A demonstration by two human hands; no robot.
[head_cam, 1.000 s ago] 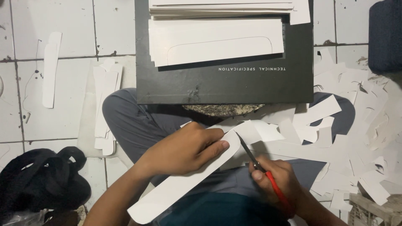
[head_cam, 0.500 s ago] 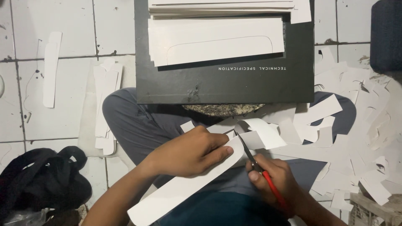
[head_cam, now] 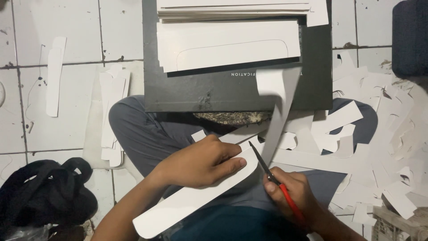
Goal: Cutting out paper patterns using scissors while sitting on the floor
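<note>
One head-worn view — looking steeply down, close over the lap and tiled floor (head_cam: 71, 53).

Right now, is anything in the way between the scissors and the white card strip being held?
Nothing visible. The right hand holds the red-handled scissors, blades right at the edge of the white card strip, which the left hand presses down. A cut-off sliver curls upward from the blades, clear of the cutting line.

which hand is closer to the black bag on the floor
Left. The left hand presses the white card strip, to the right of the black bag. The right hand, holding red-handled scissors, is farther right.
</note>
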